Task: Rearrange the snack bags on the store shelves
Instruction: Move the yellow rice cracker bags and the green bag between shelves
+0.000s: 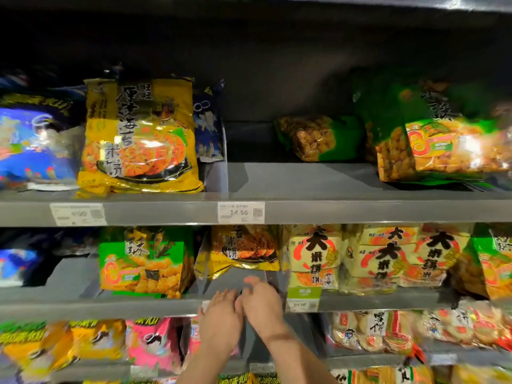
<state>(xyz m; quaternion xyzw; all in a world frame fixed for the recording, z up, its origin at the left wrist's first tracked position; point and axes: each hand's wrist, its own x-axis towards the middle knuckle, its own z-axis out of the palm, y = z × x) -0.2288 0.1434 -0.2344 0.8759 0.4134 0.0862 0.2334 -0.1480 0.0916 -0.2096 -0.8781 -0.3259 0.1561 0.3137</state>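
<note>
Left hand and right hand are touching side by side on the front lip of the middle shelf. Can't tell the grip on either: fingers reach over the lip (motion blur). Yellow snack bag sits just above the fingertips, apart from them. Green bag is left of the hands, pale cracker bags right.
</note>
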